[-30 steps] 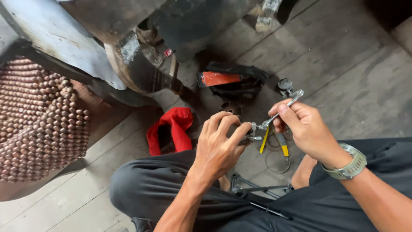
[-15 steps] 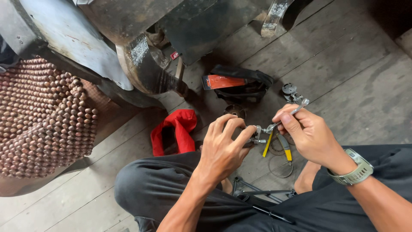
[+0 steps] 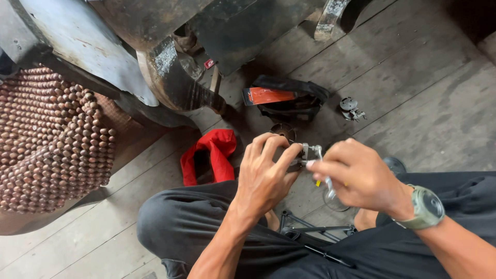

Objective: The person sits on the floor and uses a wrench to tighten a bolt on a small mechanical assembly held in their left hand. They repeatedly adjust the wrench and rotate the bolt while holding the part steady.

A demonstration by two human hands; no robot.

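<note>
Both hands have come closer together since a moment ago, and the right hand (image 3: pixel 361 178) now covers most of the yellow-handled tool that showed plainly before. The left hand (image 3: pixel 266 173) is curled shut around a small metal part (image 3: pixel 309 153), with its fingertips pinching it near the top. The right hand is closed too, and it grips the tool, but only a tiny bit of yellow and a thin metal end peek out under it. The part is held up in the air between the two hands, just above the wooden floor (image 3: pixel 439 119) and the person's knees.

It looks like the work on the part is in the middle. The part is held firm and the tool is at it, so nothing looks finished. A little round metal piece (image 3: pixel 351 108) lies apart on the floor, near a black pouch with an orange bit (image 3: pixel 287 101). A red cloth (image 3: pixel 214 155) lies just left of the hands.
</note>
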